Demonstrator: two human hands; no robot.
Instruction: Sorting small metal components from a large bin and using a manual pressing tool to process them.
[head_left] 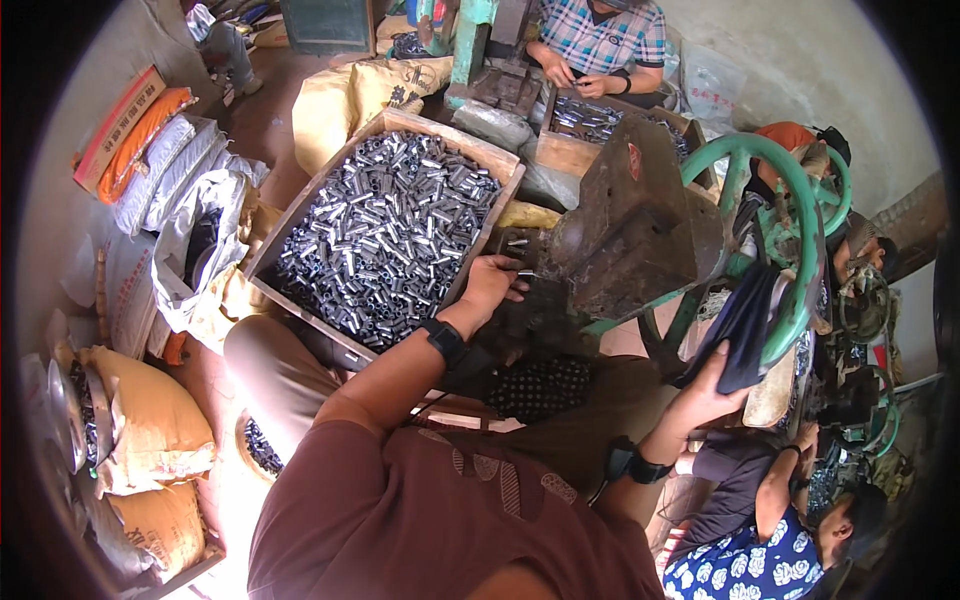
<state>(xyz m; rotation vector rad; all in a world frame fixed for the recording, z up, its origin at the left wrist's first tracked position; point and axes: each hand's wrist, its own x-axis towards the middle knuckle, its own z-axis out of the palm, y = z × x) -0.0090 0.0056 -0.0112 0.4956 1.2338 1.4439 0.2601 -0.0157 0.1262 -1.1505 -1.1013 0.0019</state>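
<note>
My left hand (492, 288) reaches between a wooden tray and the press; its fingers are pinched on a small metal tube (525, 273), partly hidden beside the dark press head (625, 225). The wooden tray (290, 222) on my left is heaped with short shiny metal tubes (385, 225). My right hand (712, 385) is closed on a dark cloth (735, 325) wrapped around the lower rim of a large green handwheel (805, 270). Another small tube (517, 242) lies just beyond my left fingertips. The press's tooling is mostly in shadow.
Across from me a person in a checked shirt (605, 40) handles small parts over a second wooden tray (560, 152). At lower right sits another person in a flowered top (745, 565), near more machines. Stacked sacks (150, 420) line the left side.
</note>
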